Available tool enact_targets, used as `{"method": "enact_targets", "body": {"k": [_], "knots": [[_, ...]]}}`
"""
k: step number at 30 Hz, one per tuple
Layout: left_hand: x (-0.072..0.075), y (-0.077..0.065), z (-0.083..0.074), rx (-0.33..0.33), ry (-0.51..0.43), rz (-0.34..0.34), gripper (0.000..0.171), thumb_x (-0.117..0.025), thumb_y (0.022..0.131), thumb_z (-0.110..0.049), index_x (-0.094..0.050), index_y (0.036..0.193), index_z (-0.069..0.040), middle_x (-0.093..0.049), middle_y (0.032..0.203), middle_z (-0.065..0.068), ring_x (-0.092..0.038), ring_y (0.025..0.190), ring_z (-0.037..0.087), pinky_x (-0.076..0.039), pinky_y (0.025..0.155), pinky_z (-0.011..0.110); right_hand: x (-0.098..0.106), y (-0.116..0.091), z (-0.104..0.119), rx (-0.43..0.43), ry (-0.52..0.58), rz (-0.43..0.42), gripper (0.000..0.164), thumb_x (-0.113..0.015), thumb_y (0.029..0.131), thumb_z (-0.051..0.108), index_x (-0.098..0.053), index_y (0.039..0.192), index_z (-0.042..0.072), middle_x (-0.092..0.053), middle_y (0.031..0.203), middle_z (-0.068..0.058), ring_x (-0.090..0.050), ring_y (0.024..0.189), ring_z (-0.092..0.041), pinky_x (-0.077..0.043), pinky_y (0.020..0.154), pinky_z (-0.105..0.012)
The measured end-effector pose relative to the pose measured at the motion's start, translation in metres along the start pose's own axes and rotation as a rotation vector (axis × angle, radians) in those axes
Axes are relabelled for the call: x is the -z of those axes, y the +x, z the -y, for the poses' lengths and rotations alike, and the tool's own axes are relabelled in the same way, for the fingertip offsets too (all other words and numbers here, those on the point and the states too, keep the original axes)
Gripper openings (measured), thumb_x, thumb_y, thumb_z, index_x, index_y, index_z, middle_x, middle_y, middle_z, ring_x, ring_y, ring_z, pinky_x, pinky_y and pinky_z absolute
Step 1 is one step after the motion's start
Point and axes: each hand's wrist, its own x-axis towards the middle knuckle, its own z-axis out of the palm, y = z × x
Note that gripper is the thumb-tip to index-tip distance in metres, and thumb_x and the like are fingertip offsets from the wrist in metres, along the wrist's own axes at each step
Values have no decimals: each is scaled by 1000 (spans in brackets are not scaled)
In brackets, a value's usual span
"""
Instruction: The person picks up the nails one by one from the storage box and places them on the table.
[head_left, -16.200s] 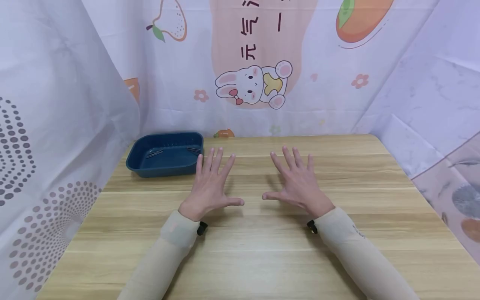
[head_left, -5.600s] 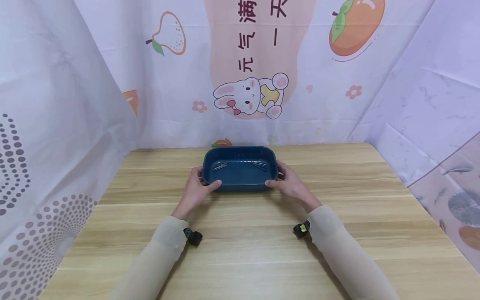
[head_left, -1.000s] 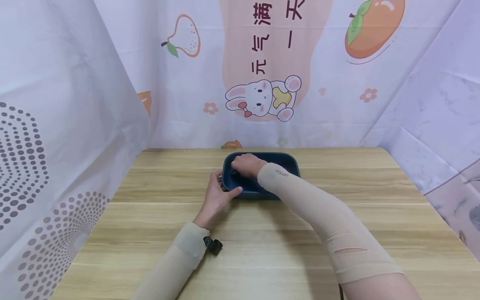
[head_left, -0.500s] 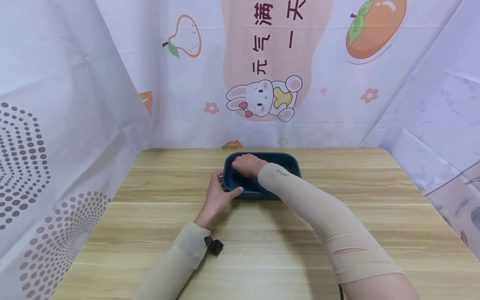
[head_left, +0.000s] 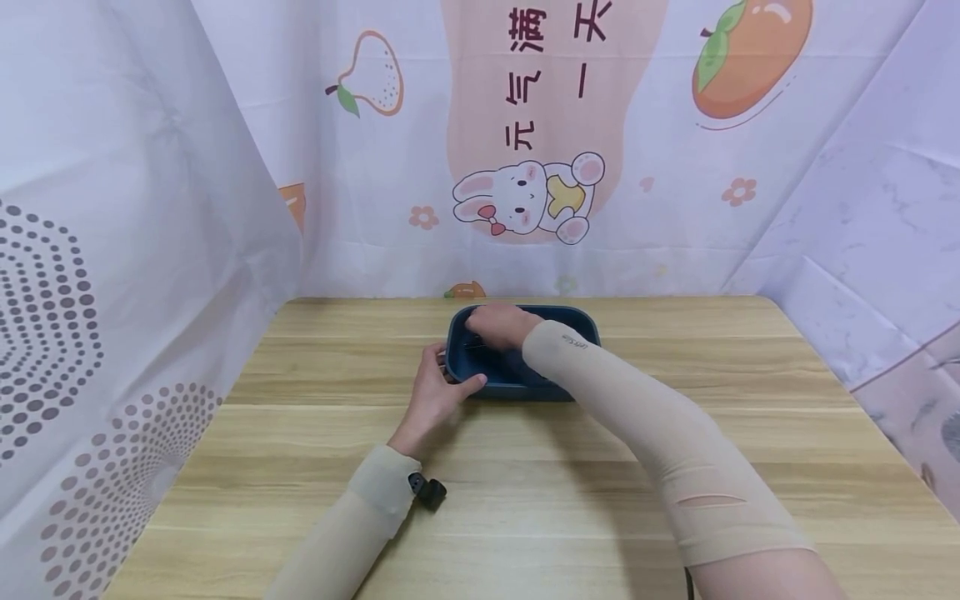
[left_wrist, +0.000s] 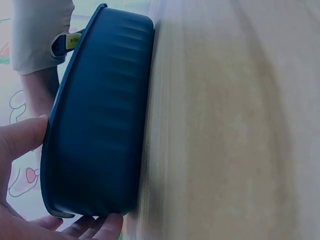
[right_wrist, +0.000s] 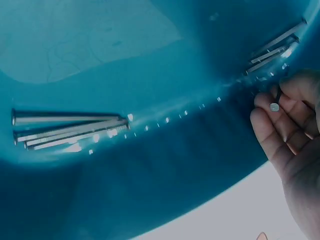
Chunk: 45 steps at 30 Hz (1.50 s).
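A dark blue plastic basin (head_left: 517, 392) sits at the middle back of the table. My left hand (head_left: 435, 392) grips its near left corner, thumb at the rim and fingers round the end wall (left_wrist: 100, 100). Over the basin's left half is my right hand (head_left: 501, 325), fingers curled. The right wrist view shows it pinching a nail (right_wrist: 274, 107), whose flat round head shows while most of the shank is hidden by the fingers. Inside the basin lie several steel nails (right_wrist: 75, 131) in one cluster and more nails (right_wrist: 272, 52) in another, near the right hand.
A light wood-grain table (head_left: 480, 508) lies under the basin. Behind it hangs a white printed curtain (head_left: 420, 167), with another dotted curtain (head_left: 150, 333) along the left. Each wrist wears a small black camera (head_left: 427, 492).
The basin came from the back left to the middle, held by both hands earlier. The right hand then reached inside, and in the last half second rose slightly with a nail.
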Motion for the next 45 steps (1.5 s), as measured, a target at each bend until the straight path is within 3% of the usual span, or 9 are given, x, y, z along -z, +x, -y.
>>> {"method": "enact_targets", "body": {"k": [11,16,21,26,33,45], "knots": [[-1,0,0,18,15,-9,77,-78,80,-21,-31,138,-4,-44,134,20,-48,120,32,-44,98,45,15,-13,-8,-27,26,5,23,-64,92,16,-67,115,15,-61,95,0,-55,82,-18,-52,84,-33],[-2,0,-2,27,25,-12,77,-78,80,-21,-30,139,-4,-44,135,20,-47,121,32,-43,100,46,22,-24,-12,-76,119,-5,27,-61,94,14,-63,120,15,-63,102,-2,-57,88,-18,-51,89,-34],[-1,0,-1,39,26,-14,78,-78,80,-22,-30,139,-5,-43,135,19,-46,121,32,-42,100,46,32,-39,-15,-98,182,-71,29,-59,94,10,-64,123,11,-64,110,-6,-59,95,-20,-49,92,-35],[-1,-1,0,43,29,-24,77,-78,80,-23,-31,139,-5,-44,135,19,-47,120,32,-42,100,47,38,-58,-19,-89,167,-119,26,-60,93,8,-67,118,10,-65,103,-6,-59,91,-20,-50,89,-33],[-4,0,-1,66,29,-29,79,-78,80,-25,-30,140,-8,-44,135,18,-47,119,31,-42,101,46,36,-91,-25,-164,179,-141,24,-59,94,8,-67,116,10,-64,106,-5,-58,94,-21,-50,89,-37],[-3,-1,1,60,40,-14,81,-79,80,-27,-29,141,-9,-42,138,18,-46,123,32,-41,102,46,24,-144,-35,-122,172,-253,15,-59,91,6,-66,104,8,-63,99,-5,-60,89,-21,-52,83,-37]]}}
